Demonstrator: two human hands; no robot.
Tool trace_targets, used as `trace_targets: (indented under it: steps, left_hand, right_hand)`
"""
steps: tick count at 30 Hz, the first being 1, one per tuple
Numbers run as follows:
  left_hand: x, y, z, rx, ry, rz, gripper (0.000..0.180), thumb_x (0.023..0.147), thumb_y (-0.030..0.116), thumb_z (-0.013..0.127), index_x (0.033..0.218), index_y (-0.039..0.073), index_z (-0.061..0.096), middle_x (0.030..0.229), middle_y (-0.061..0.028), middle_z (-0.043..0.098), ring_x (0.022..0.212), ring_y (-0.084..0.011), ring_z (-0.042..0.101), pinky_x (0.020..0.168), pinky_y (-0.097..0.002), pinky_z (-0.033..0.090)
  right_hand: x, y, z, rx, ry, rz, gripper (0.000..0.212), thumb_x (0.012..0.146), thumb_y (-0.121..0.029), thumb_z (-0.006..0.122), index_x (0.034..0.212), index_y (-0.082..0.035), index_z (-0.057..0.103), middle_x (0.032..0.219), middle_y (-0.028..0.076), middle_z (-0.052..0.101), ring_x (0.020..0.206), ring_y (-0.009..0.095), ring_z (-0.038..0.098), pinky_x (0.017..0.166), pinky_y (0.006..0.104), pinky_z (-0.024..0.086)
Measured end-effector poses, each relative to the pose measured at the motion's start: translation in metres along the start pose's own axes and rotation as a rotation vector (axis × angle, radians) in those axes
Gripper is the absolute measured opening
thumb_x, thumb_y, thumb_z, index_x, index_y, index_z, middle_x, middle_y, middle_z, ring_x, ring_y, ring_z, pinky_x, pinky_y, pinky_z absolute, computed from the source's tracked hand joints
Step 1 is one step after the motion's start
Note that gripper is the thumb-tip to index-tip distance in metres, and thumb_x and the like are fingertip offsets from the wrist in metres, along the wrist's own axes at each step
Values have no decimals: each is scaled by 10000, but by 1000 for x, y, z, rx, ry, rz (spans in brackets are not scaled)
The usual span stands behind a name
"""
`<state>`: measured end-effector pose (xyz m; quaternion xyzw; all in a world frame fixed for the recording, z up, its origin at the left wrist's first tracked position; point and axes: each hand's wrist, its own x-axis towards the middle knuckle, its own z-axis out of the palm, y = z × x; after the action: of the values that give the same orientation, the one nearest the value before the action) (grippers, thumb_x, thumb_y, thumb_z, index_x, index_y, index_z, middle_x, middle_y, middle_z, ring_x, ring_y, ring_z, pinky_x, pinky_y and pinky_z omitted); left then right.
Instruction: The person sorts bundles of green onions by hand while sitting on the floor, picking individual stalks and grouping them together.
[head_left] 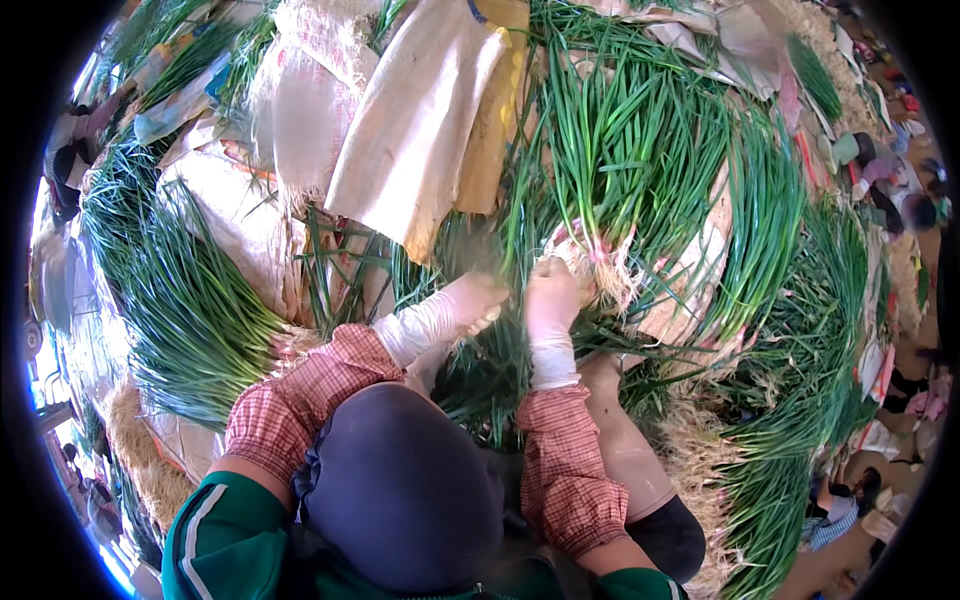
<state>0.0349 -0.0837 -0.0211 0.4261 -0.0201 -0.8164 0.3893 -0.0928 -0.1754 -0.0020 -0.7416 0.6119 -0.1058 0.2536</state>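
My gloved left hand (477, 300) is closed, its fingers curled and slightly blurred. What it holds, if anything, I cannot make out. Close to its right, my gloved right hand (553, 297) is also closed, with any small thing in its fingers hidden. Just right of it lie the pale roots (620, 275) of a large bunch of green onions (635, 140), whose long leaves point away from me. Loose green leaves (480, 375) fill the space below and between my hands.
Another bunch of green onions (195, 310) lies at the left. More onions (800, 350) and trimmed roots (695, 450) are heaped at the right. Pale woven sacks (415, 120) lie beyond my hands. Other people (890, 195) sit at the far right.
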Motion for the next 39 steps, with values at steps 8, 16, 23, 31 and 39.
trace_targets:
  steps: [8, 16, 23, 31, 39]
  left_hand:
    - [-11, 12, 22, 987, 450, 263, 263, 798, 67, 530, 1034, -47, 552, 973, -234, 614, 912, -383, 600, 782, -408, 481]
    - [-40, 29, 21, -5, 149, 316, 336, 946, 81, 388, 1275, 16, 409, 603, -1, 471, 410, -45, 354, 351, -179, 273]
    - [-27, 58, 28, -244, -220, 242, 309, 958, 184, 468, 1189, -12, 529, 582, 54, 419, 456, -49, 357, 411, -192, 270]
    - [0, 30, 27, 209, 180, 376, 183, 847, 205, 662, 905, 32, 649, 730, 1, 610, 612, -53, 518, 492, -168, 370]
    - [-6, 15, 19, 277, 89, 225, 190, 882, 192, 606, 963, 22, 587, 802, -18, 584, 535, -60, 487, 446, -164, 327]
  right_hand:
    - [-14, -32, 3, -112, -268, -293, 282, 857, -286, 564, 815, -8, 559, 722, 192, 632, 658, 328, 622, 617, 401, 477]
    - [4, 36, -3, 7, -201, -37, 482, 915, -405, 402, 755, -13, 632, 854, 206, 649, 778, 392, 621, 742, 498, 467]
    - [77, 35, -82, -220, 57, -5, 327, 889, -367, 534, 922, -64, 654, 738, 141, 661, 682, 268, 646, 620, 387, 499]
    - [-37, -5, -49, 239, -374, -212, 420, 920, -475, 479, 887, -84, 628, 619, 20, 584, 586, 146, 583, 563, 315, 473]
    - [3, 27, 25, 1030, -50, 51, 276, 971, -262, 425, 980, -16, 549, 767, 50, 540, 647, 151, 519, 588, 279, 441]
